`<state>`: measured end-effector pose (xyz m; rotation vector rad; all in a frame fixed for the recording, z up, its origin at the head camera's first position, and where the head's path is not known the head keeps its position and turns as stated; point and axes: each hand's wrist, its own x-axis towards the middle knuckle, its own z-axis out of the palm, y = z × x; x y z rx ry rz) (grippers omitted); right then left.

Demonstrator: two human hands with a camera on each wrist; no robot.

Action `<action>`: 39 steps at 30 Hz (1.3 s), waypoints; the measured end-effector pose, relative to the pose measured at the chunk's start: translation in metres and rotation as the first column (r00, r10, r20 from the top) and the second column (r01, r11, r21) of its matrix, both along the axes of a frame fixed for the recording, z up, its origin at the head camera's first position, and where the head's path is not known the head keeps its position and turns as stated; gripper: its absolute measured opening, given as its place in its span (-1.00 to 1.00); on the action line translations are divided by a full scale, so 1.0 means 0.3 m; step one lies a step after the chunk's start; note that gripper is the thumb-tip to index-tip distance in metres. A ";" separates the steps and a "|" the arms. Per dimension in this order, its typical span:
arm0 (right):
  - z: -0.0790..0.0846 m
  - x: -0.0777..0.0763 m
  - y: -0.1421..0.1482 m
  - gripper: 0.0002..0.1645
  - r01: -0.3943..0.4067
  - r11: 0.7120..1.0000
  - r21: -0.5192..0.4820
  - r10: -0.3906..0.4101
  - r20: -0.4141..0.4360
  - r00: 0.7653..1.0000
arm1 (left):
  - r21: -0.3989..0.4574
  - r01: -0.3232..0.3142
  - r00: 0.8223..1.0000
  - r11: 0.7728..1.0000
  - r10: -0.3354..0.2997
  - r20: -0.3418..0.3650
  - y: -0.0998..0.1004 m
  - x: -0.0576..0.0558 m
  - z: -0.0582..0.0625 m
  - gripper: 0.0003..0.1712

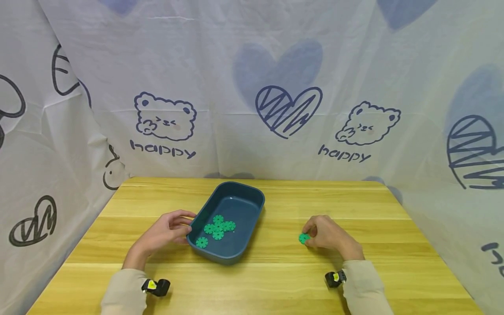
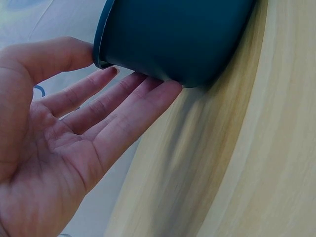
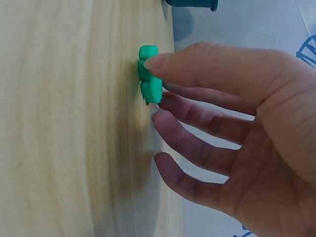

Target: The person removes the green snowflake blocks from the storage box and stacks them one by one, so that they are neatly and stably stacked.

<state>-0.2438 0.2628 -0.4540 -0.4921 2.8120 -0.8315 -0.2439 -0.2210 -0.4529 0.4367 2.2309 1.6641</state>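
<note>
A dark blue tray (image 1: 252, 234) stands on the table with several green notched discs (image 1: 218, 226) lying inside it, mostly clustered together. My left hand (image 1: 171, 227) is at the tray's left side. In the left wrist view the thumb meets the rim, and the nearly straight fingers (image 2: 143, 106) reach along the tray's outer wall (image 2: 168, 44). To the right of the tray, my right hand (image 1: 327, 234) pinches a green notched disc (image 1: 303, 238) low over the table. Seen edge-on in the right wrist view, the green plastic (image 3: 150, 89) sits against the thumb; the index fingertip is hidden behind it.
The wooden table (image 1: 275, 284) ends at the back against a white cloth (image 1: 228, 131) printed with hearts and bears. More cloth hangs along both sides. Each wrist carries a small black camera (image 1: 157, 287). A tray corner (image 3: 197, 4) shows in the right wrist view.
</note>
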 end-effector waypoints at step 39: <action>0.199 -0.081 -0.446 -0.74 -0.403 0.915 0.016 0.399 -0.183 0.899 | -0.021 -0.027 1.000 0.999 0.027 0.002 0.009 0.007 0.005 -0.46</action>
